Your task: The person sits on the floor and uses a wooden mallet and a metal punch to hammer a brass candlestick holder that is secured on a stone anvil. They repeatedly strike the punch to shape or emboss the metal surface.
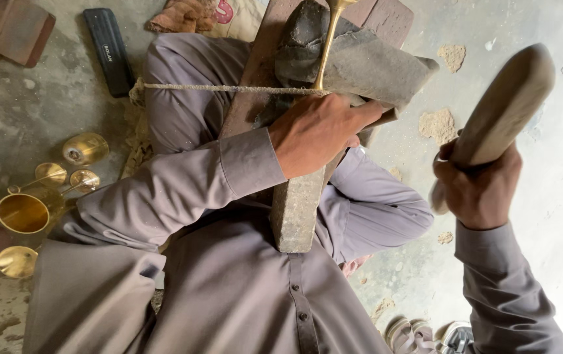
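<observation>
Left hand (314,134) has its fingers curled tight around the bottom of one thin brass rod (329,42), which runs nearly straight up the frame away from the person, pinned against a grey stone block (360,62) on a wooden plank (298,203) across the lap. Right hand (478,187) is clamped on one wooden mallet (507,105), raised off to the side with its head angled up and outward. On the floor (557,196) by the left elbow sit about six shiny brass cups and bowls (22,213) (hard to count exactly), plus one black case (109,49).
</observation>
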